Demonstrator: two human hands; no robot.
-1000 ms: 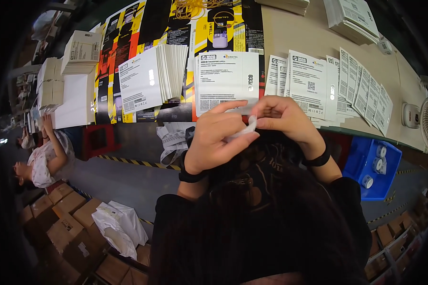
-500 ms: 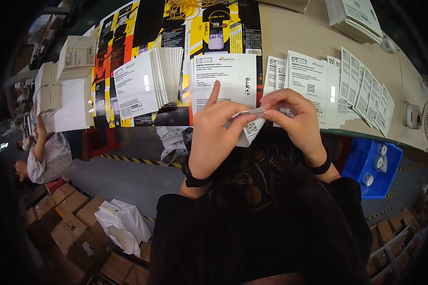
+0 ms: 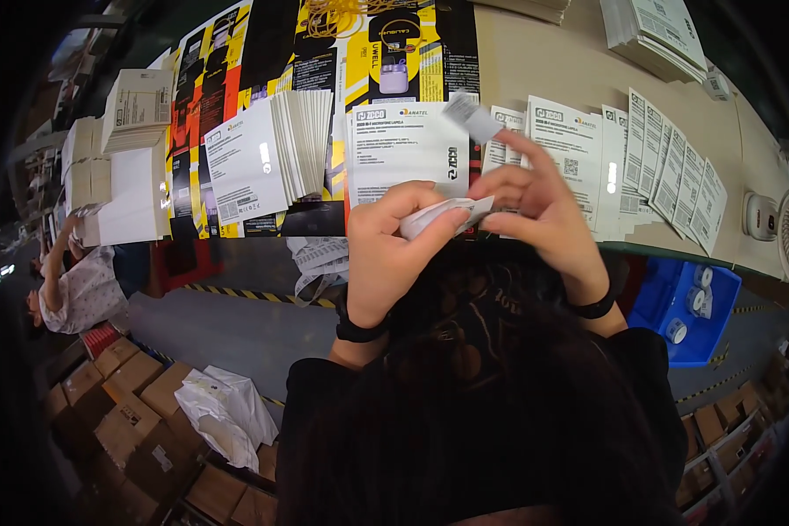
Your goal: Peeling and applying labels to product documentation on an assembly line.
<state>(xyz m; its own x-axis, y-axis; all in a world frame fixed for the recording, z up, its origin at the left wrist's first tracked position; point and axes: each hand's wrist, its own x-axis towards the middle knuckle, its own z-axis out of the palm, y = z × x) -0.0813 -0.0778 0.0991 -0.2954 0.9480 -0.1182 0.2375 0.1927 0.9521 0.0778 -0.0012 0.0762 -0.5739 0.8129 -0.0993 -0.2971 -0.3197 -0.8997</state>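
My left hand [image 3: 390, 250] is closed around a folded strip of white printed labels [image 3: 428, 219], thumb pressed on top. Close to the strip's right end is my right hand [image 3: 539, 197], its thumb and curled fingers beside that end; whether they touch it I cannot tell. A small white label [image 3: 472, 116], blurred by motion, clings to the tip of its raised index finger. Just beyond both hands a white printed card [image 3: 394, 158] lies flat at the table's near edge. A fanned row of similar cards [image 3: 245, 162] stands to its left, and more overlapping cards [image 3: 563, 145] lie to its right.
Yellow-and-black printed sheets [image 3: 393, 61] cover the table's left part, with yellow rubber bands [image 3: 333, 17] on top. Card stacks [image 3: 136, 105] stand far left and far right [image 3: 653, 39]. A blue bin [image 3: 684, 307] with label rolls is below right. Another person's arm [image 3: 57, 263] shows at left.
A label now rides on my right index finger, raised over the flat card's right side. The strip in my left hand is folded over, and my left index finger has curled down.
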